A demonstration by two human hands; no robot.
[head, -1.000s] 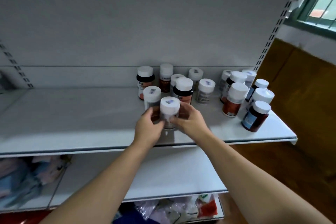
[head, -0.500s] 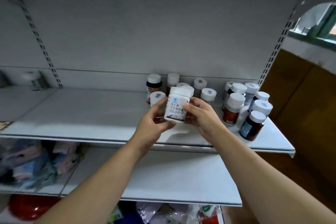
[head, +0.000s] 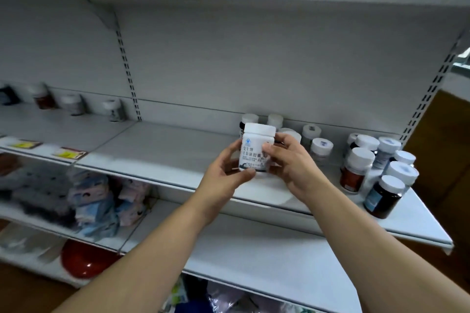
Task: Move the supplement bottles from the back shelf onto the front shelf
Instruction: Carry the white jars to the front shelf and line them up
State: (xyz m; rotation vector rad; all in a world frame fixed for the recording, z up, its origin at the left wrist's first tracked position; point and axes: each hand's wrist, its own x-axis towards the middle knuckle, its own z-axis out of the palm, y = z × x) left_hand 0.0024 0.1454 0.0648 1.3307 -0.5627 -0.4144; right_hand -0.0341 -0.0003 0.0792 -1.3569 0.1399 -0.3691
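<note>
Both hands hold one white bottle point(head: 255, 152) upright above the shelf point(head: 165, 155), label toward the camera. The left hand point(head: 223, 173) has its grip curled round the bottle's left side and base; the right hand point(head: 292, 168) pinches its right side. Other bottles point(head: 356, 170) stand behind and to the right.

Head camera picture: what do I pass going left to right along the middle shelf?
Blurry bottles → left hand → white bottle, held by both hands → right hand → red-brown bottle → dark bottle with a blue label.
</note>
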